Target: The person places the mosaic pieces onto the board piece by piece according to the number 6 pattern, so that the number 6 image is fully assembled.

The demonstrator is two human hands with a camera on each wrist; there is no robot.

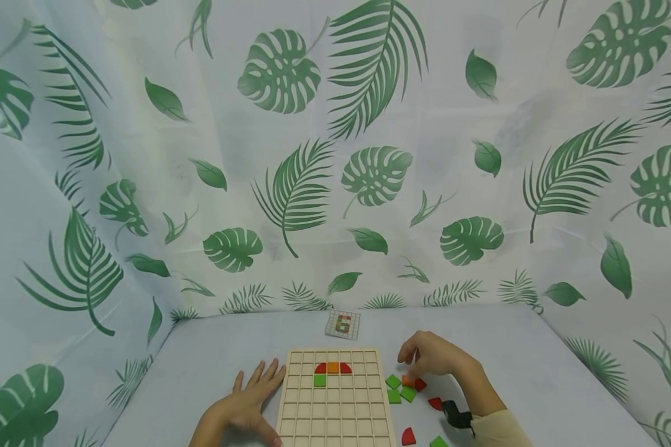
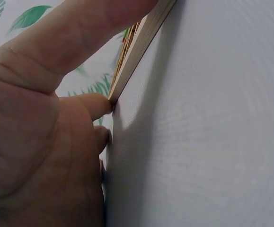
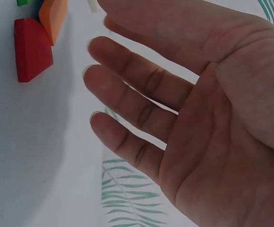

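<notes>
A wooden grid board [image 1: 341,413] lies on the table. In its upper rows sit two red quarter-round tiles, one at the left [image 1: 320,369] and one at the right [image 1: 345,369], an orange square tile [image 1: 332,367] between them, and a green square tile [image 1: 320,380] below. My left hand [image 1: 245,402] rests with spread fingers along the board's left side, thumb and index at its edge. Above the loose tiles hovers my right hand [image 1: 437,355], fingers loosely bent and holding nothing. Below its fingertips lie an orange tile [image 3: 55,19] and a red tile [image 3: 31,52].
Several green tiles [image 1: 394,397] lie close to the board's right side. Nearer to me are a red quarter-round tile [image 1: 408,436] and a green one [image 1: 438,441]. A card [image 1: 343,324] with a coloured 6 on a grid lies behind the board. Leaf-patterned cloth [image 1: 313,279] surrounds the table.
</notes>
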